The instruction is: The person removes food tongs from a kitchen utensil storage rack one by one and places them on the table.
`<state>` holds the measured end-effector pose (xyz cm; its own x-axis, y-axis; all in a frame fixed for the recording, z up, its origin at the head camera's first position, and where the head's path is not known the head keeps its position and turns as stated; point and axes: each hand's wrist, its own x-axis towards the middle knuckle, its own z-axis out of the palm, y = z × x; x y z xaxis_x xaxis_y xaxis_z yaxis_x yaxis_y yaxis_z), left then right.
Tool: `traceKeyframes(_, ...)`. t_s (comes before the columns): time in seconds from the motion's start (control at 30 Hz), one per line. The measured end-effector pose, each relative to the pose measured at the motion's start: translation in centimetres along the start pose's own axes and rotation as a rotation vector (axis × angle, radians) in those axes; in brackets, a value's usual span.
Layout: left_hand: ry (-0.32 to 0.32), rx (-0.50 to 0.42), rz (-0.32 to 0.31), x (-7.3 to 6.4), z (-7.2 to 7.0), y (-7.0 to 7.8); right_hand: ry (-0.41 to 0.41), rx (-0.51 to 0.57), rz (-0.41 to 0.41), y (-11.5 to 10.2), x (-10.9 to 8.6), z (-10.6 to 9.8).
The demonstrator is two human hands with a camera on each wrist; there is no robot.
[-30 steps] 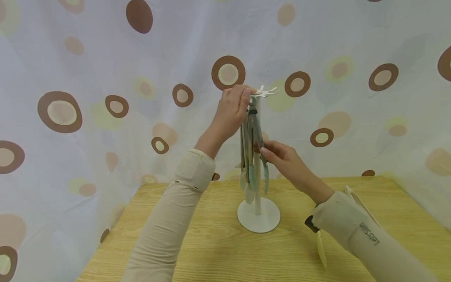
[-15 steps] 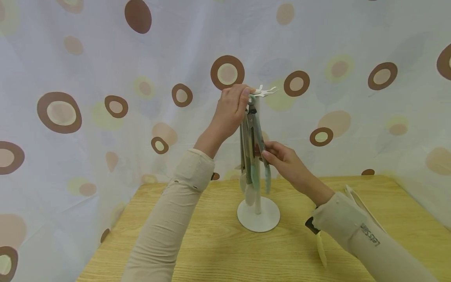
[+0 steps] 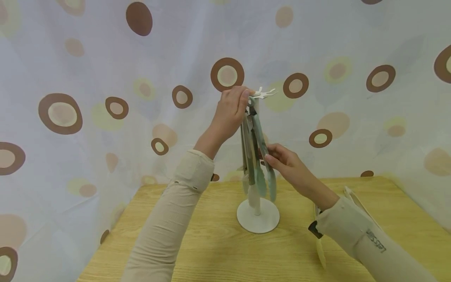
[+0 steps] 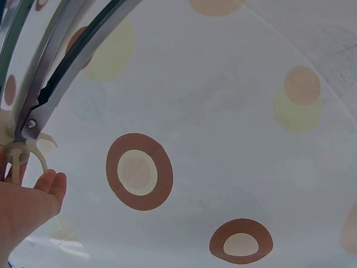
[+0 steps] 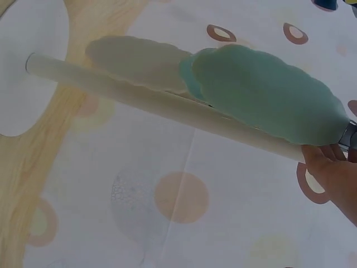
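A white utensil stand [image 3: 258, 221] with a round base, a thin pole and hooks at its top stands on the table. My left hand [image 3: 232, 105] grips the hooked top, where its fingers partly hide the hooks. Tongs with mint-green scalloped heads [image 5: 268, 95] hang tilted just below that hand. My right hand [image 3: 289, 166] pinches one metal arm of these tongs, above the heads and close to the pole. Behind them on the same stand hang tongs with pale beige heads [image 5: 136, 61], partly covered by the green ones. Metal arms of tongs [image 4: 47, 67] also show in the left wrist view.
On the wooden table [image 3: 218, 243], pale tongs [image 3: 321, 254] lie partly under my right forearm. Another pale piece [image 3: 356, 199] shows beyond the right sleeve. A curtain [image 3: 105, 58] printed with circles hangs behind the table.
The green tongs have shifted a little right and down, their heads now lower. My right hand has moved slightly right and down with them. The left hand keeps its place on the stand's top.
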<state>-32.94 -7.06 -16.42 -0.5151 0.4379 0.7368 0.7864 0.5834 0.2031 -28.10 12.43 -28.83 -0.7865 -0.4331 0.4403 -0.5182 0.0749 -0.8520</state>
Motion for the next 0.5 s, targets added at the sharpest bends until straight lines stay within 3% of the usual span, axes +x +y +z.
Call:
traceKeyframes(0.2, -0.005, -0.003, -0.007, -0.04, 0.03, 0.03, -0.045, 0.089, -0.007, 0.41, 0.02, -0.12)
traceKeyframes(0.5, -0.020, -0.055, -0.058, -0.13, -0.06, 0.04, -0.153, 0.418, 0.005, 0.60, 0.48, 0.41)
